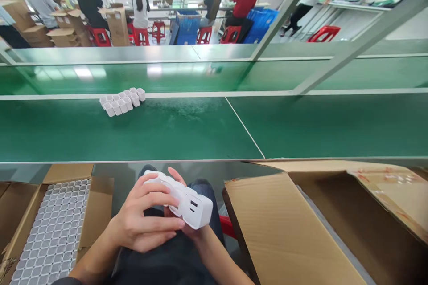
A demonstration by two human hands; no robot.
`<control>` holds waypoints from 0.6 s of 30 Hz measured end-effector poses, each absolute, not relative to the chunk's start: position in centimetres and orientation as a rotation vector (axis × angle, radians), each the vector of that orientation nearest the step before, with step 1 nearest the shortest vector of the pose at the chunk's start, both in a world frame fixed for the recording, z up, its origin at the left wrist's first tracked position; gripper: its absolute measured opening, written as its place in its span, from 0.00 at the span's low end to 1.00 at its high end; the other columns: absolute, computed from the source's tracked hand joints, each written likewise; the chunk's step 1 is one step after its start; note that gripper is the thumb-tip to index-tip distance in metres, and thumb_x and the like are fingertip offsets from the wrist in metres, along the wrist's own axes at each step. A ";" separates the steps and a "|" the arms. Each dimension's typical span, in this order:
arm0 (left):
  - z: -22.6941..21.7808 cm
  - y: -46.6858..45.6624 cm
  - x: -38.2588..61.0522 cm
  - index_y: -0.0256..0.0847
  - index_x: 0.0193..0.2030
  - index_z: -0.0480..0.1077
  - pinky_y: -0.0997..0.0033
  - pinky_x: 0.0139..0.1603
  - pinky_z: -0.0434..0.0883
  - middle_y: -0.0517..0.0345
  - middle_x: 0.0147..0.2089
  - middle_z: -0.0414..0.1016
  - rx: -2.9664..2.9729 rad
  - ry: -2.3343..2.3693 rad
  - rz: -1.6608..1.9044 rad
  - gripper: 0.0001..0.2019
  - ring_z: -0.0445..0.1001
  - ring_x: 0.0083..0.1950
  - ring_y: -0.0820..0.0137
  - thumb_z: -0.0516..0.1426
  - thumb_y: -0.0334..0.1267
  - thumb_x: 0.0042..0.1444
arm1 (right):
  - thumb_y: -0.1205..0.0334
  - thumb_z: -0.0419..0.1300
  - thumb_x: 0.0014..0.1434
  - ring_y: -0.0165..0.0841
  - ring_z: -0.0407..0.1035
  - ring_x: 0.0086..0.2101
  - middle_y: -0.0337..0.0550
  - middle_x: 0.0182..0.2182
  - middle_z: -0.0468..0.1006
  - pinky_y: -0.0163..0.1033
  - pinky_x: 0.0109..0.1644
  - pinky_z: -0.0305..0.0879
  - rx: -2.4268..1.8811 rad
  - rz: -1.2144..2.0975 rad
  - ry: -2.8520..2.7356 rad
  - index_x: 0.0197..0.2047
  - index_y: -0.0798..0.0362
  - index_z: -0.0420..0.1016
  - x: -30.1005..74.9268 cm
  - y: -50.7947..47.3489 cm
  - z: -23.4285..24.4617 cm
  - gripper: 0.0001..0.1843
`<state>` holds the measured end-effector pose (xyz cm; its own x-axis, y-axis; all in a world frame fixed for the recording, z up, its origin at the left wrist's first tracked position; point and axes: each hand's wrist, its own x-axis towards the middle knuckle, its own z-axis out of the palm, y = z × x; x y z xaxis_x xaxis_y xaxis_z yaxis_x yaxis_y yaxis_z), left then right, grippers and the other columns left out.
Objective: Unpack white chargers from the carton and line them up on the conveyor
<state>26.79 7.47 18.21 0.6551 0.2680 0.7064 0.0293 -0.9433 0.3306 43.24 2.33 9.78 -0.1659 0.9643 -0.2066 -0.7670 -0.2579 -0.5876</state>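
Observation:
Over my lap, a row of several white charger housings (197,211) is held between my two hands. The nearest one faces me with two port slots, one wide and one small. My left hand (143,213) is closed around the row from the left, its fingers lying across the top and the near side. Under and behind the row, my right hand (194,233) supports it; most of that hand is hidden, with fingertips showing at the far side. On the green bench, a cluster of white housings (122,103) stands in rows, open ends up.
At lower left, a cardboard box (85,213) holds many white housings in tight rows. A large open cardboard box (284,231) is at my right. The green bench (187,138) runs across in front. Beyond it, people sit at work on red stools (230,34).

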 end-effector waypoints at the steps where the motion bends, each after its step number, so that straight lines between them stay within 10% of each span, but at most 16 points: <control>1: 17.8 8.4 26.2 0.51 0.49 0.76 0.48 0.66 0.65 0.56 0.49 0.79 2.560 0.295 1.207 0.11 0.74 0.54 0.63 0.59 0.37 0.61 | 0.45 0.64 0.57 0.33 0.74 0.32 0.39 0.44 0.78 0.37 0.32 0.72 -0.736 1.634 -0.462 0.64 0.36 0.60 44.0 2.9 10.1 0.34; 9: 11.3 23.3 20.6 0.41 0.47 0.76 0.49 0.58 0.70 0.45 0.48 0.79 2.128 1.596 1.305 0.13 0.74 0.52 0.55 0.53 0.42 0.62 | 0.50 0.67 0.47 0.51 0.70 0.55 0.58 0.68 0.55 0.57 0.58 0.66 -1.739 0.696 -1.565 0.73 0.45 0.45 44.4 17.9 18.4 0.55; 18: 8.5 25.4 19.3 0.42 0.49 0.70 0.59 0.54 0.73 0.52 0.46 0.79 1.891 1.887 1.300 0.11 0.77 0.49 0.62 0.55 0.37 0.60 | 0.44 0.68 0.53 0.56 0.60 0.63 0.79 0.66 0.56 0.54 0.54 0.71 -2.132 0.541 -2.055 0.75 0.63 0.35 34.1 34.2 20.5 0.63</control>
